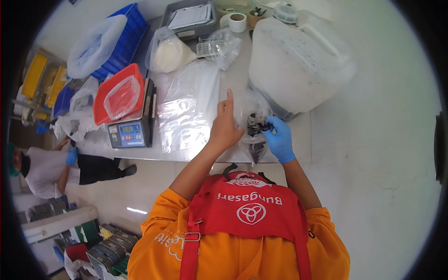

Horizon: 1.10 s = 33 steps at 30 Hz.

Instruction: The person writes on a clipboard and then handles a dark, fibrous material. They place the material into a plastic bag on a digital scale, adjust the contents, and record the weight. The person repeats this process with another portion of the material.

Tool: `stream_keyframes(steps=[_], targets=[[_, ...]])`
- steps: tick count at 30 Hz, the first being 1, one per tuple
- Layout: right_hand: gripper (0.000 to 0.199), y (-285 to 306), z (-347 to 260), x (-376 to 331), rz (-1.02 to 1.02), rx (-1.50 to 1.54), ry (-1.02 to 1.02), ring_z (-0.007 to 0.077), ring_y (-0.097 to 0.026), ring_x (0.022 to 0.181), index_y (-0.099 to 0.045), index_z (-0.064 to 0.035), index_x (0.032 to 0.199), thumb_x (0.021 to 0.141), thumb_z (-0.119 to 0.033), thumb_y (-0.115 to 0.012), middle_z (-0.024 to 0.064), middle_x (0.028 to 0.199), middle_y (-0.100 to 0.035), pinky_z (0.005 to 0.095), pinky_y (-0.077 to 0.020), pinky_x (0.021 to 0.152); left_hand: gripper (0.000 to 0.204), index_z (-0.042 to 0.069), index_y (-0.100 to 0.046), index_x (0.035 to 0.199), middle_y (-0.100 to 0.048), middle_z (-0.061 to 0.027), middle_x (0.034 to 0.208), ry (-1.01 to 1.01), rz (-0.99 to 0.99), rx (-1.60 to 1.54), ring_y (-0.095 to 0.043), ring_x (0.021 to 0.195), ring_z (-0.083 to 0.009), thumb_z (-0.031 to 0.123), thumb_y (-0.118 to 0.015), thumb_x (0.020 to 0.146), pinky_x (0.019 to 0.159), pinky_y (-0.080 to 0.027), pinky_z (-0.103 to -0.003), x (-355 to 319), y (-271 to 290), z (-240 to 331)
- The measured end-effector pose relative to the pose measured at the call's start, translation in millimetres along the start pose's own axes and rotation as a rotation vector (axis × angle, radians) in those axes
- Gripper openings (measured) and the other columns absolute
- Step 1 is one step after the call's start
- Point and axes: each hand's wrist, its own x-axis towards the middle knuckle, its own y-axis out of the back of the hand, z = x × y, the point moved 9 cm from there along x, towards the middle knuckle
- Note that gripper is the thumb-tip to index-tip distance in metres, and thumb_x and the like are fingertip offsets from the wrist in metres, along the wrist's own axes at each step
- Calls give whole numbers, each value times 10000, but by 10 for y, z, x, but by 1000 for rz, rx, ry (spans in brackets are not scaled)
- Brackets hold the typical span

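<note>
A clear plastic bag [249, 102] with dark material [256, 122] in it lies near the table's front edge, in front of my body. My right hand [280, 139], in a blue glove, closes its fingertips on the dark material at the bag's right side. Whether bag film lies between those fingertips is too small to tell. At the bag's left is my bare left hand [226, 128], its index finger stretched out away from me and its thumb side close to the film. It holds nothing that I can see. Flat clear bags [189, 107] lie left of it.
Left on the table are a digital scale [127, 134] bearing a red basin [103, 103] and a lined blue crate [122, 42]. A big translucent jug [298, 65] stands back right. Tape rolls [237, 22], a calculator [210, 47] and a grey tray [186, 33] sit behind. Another person [44, 168] stands far left.
</note>
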Motion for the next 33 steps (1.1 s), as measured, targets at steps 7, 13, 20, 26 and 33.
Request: stream_keyframes(steps=[7,13,20,26,33], targets=[[285,452,150,-427,189,212,-120,98,-583,785,-628,8,1041,764,72,-650,60,875,-643,258,-482,729,494,90,-442,1439,-533,-121,1360,341,-133,-1110,-588,1127,-247,263,-529,985,962,-485,-413,-22,-729,-743],[261,803,-491,-561,407,476,-140,101,-611,900,-604,17,1078,833,106,-601,53,968,-655,254,-494,822,526,74,-472,1405,-602,-126,1283,727,-908,-1607,-575,1195,-282,433,-423,1024,1038,-462,-454,-636,-1721,99],[252,1150,-1016,-860,568,414,-23,132,-630,964,-599,16,1109,872,98,-582,75,1048,-670,290,-502,886,486,84,-457,1408,-584,-136,1315,528,-738,-1493,-603,1165,-294,379,-420,1023,995,-511,-487,-622,-2181,-62],[271,1260,-960,-1207,648,333,-132,165,-649,943,-598,12,1114,861,105,-567,88,1025,-674,323,-511,904,400,60,-551,1268,-660,-90,1103,440,-654,-1295,-652,995,-212,351,-544,993,886,-540,-397,-856,-2002,113],[243,1847,-736,-1914,726,263,-252,177,-665,938,-590,33,1047,833,147,-569,92,997,-665,322,-530,895,502,97,-513,1298,-624,-75,1168,750,-1212,-984,-618,1052,-209,489,-498,984,968,-481,-345,-1767,-2907,-331]])
